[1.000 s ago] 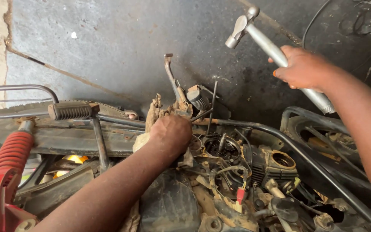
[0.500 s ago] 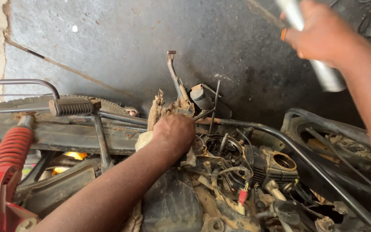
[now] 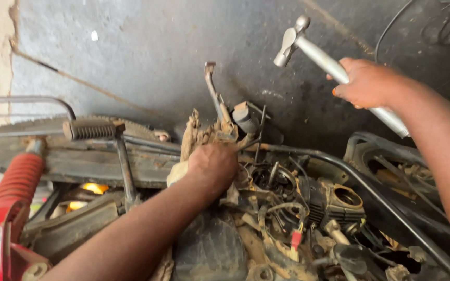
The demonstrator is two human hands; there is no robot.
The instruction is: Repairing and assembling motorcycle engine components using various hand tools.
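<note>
Head view: my right hand [image 3: 366,83] is clenched round a hammer [image 3: 334,67], raised above the engine [image 3: 308,208], head up and left. My left hand [image 3: 213,165] is closed on a muddy part [image 3: 204,136] by the lever [image 3: 213,93], fingers wrapped round it. I judge the risk is a blow glancing off the caked mud onto my left knuckles, which sit right beside the target, or clipping the lever. Against half a second ago, the hammer has come back into frame, lower; the left hand hasn't moved.
</note>
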